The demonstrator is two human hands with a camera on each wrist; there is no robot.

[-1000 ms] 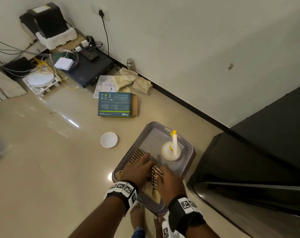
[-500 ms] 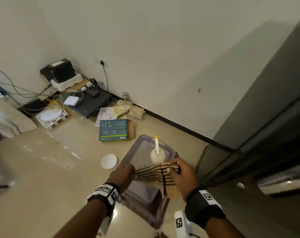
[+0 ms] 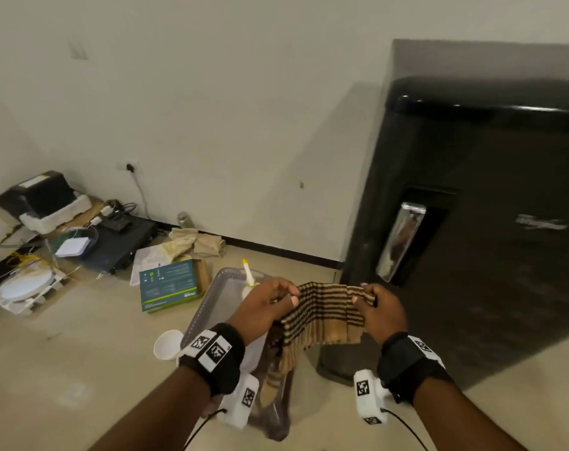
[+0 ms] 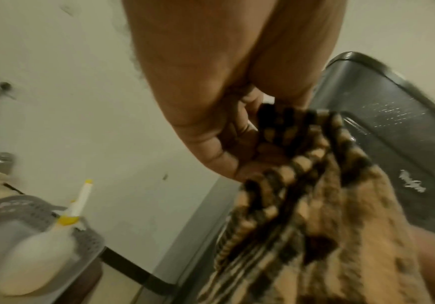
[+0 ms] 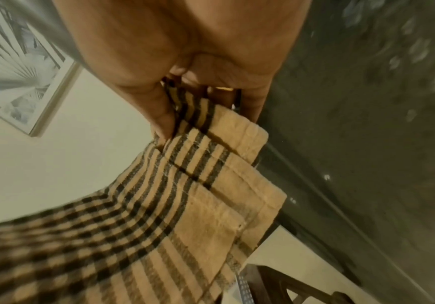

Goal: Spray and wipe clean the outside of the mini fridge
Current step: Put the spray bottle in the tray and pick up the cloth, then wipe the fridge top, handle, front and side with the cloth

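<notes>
Tan-and-black checked soft cloth (image 3: 325, 315) hangs limp btwn left hand (image 3: 263, 307) & right hand (image 3: 382, 312), both grips pinched on top edge, just left of black mini fridge (image 3: 491, 222); light, floppy, best bunched.

A brown and tan striped cloth (image 3: 322, 315) is held up by the left hand (image 3: 267, 304) and the right hand (image 3: 379, 309), beside the big black mini fridge (image 3: 491, 222) and above a grey plastic basket (image 3: 211, 307).

Cloth (image 3: 325, 312) tan with dark brown checks and stripes. Mini fridge (image 3: 491, 222) glossy black, just right of cloth. Left of fridge: grey perforated basket (image 3: 211, 307), white bottle (image 4: 34, 261) with yellow collar, teal box (image 3: 169, 284).
</notes>
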